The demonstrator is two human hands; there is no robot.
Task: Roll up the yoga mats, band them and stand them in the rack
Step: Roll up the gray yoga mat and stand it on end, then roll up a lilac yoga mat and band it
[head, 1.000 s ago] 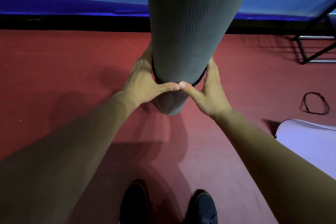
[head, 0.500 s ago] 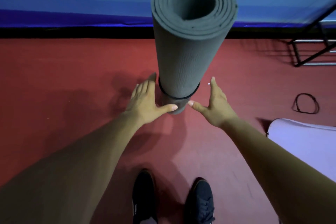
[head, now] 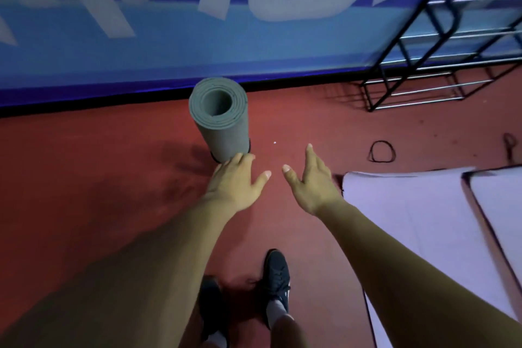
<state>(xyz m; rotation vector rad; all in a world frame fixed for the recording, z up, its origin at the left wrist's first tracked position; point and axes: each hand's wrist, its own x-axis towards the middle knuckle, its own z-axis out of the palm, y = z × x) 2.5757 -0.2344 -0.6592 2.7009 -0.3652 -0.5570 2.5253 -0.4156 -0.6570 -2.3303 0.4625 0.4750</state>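
Since both hands were lifted from it, the rolled grey mat (head: 219, 121) is left standing upright on its own end near the far edge of the red floor (head: 99, 178), close under the blue wall banner (head: 169, 51). A second ago it was clasped low down by both hands, thumbs meeting over the black band (head: 249, 147). That band is now seen round the lower part of the roll, and the coil is kept closed by it without help.

The left hand (head: 236, 182) is held flat, fingers straight and spread, with its fingertips just before the foot of the roll; whether contact is kept cannot be told. The right hand (head: 310, 178) is likewise spread wide with nothing held, apart from the mat and over bare floor.

Further right a loose band (head: 381, 151) is seen lying on the floor. Near it, toward the near right corner, the lilac mats (head: 409, 220) are laid out flat and not yet rolled. At the far right corner the black rack (head: 418, 65) is set against the banner, well apart from the grey roll.

Banding of this mat is judged done, at least at its lower end. Carrying it to the rack is judged the step now due, with the flat mats to be rolled afterwards.
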